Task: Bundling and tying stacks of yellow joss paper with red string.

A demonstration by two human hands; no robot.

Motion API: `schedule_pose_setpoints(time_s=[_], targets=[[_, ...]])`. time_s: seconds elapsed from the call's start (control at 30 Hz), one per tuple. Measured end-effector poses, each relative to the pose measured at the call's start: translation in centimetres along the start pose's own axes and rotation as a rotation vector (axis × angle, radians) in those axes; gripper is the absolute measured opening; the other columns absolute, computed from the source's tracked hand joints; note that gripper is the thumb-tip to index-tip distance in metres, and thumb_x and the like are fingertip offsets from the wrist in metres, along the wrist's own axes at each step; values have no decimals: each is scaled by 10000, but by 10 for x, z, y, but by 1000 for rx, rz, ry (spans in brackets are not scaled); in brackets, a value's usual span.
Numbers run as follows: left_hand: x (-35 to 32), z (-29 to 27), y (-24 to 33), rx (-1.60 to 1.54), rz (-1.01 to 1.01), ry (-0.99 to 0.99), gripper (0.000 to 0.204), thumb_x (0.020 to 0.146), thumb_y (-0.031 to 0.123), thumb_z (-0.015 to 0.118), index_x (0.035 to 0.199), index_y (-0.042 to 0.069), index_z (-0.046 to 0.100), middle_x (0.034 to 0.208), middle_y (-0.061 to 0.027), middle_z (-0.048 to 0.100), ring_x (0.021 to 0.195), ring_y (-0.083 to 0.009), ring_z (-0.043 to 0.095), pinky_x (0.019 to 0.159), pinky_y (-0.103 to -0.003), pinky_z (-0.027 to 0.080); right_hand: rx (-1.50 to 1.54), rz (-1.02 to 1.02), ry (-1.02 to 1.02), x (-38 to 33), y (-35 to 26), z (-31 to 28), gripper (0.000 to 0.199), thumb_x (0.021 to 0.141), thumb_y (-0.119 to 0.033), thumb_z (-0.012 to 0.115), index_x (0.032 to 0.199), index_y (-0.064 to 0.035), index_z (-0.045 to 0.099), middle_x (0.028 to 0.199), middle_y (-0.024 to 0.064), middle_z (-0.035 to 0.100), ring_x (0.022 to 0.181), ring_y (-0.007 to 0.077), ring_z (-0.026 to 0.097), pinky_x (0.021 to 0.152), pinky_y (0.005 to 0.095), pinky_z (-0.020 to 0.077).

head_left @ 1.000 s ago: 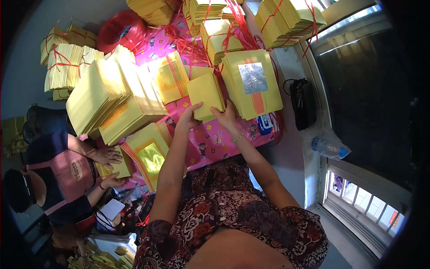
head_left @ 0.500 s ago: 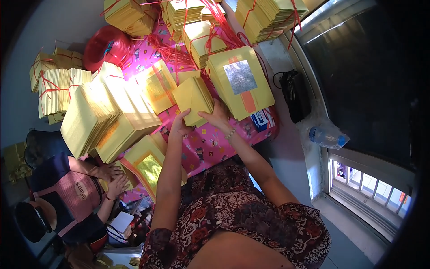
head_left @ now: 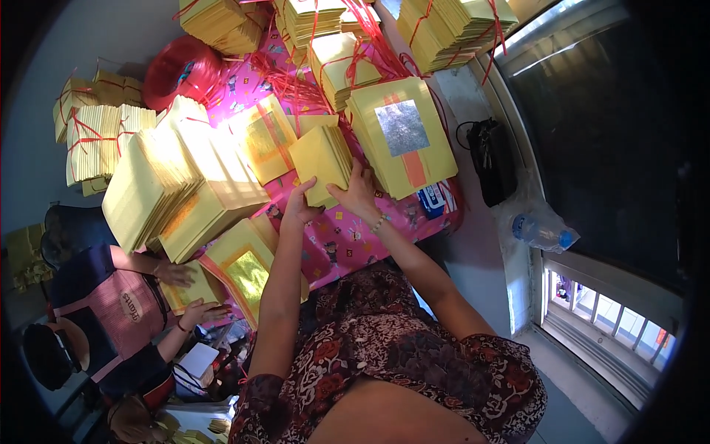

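Far L of frame: co-worker (head_left: 129,322) w/ both palms at a low yellow stack (head_left: 183,297); one palm is blurred, so contact can't be confirmed. Upper L: tied bundles (head_left: 96,140) and a red string coil (head_left: 181,74). L of ctr: tall stack (head_left: 151,185), leaning; sunlight washes out detail along its upper R side. Below it, toward lower ctr: gold-panel stack (head_left: 248,281), near edge partly behind the wearer's L forearm.

Ctr: small yellow stack (head_left: 318,159), the workpiece, on pink bench (head_left: 333,259), tilted, sheets fanned slightly along its R side. L hand (head_left: 297,206) grasps the near L corner; R hand (head_left: 356,196) grasps the near R side, thumb inward, fingers along the edge. Step in hand (judged): gripping & squaring the stack btwn both hands. Next move, prob.: calls for even pressure from both sides, so loose sheets don't slip, plus clearance from the adjacent stack. Fingers under the stack are hidden; can't tell whether its underside is off the bench.

R of ctr: silver-panel stack (head_left: 370,159), just beside the R hand; blue-white box (head_left: 431,200) beneath its lower R corner, partly covered. Far R: black bag (head_left: 492,163), contents n/a; bottle (head_left: 543,231) in clear wrap. Top edge cuts off the upper bundles (head_left: 451,33); dark lens rim hides the frame corners.
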State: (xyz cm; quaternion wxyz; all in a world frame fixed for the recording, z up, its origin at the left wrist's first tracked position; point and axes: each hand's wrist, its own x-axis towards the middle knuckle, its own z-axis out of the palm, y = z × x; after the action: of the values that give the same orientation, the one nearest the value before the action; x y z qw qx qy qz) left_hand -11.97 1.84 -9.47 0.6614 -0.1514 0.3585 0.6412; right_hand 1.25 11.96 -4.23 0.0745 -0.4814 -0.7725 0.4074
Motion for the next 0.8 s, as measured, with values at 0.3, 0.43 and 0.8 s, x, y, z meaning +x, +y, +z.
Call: schedule_pose_setpoints(time_s=[0.3,0.43,0.8], targets=[[3,5,0,20,-25,41,482,806,295,676,1229,125,519,1157,-69,587,1071,-265,541,927,-428,419,-70,-23,26,20,9,10,837,638,-361,748,1254,59,368,1188,287,419,1110,416,435,964,474,365],[3,4,-2,1,-10,25,480,811,287,665,1233,118,513,1155,-70,589,1059,-263,549,915,-427,429,-261,-3,126,16,-14,6,761,624,-314,753,1181,57,391,1193,280,414,1118,416,421,979,471,346],[-6,11,-9,312,142,111,532,820,399,607,1255,117,487,1149,-73,586,1027,-235,562,878,-422,439,335,-34,104,-3,-31,-26,609,632,-134,709,1097,3,341,976,215,572,922,371,597,784,428,482]])
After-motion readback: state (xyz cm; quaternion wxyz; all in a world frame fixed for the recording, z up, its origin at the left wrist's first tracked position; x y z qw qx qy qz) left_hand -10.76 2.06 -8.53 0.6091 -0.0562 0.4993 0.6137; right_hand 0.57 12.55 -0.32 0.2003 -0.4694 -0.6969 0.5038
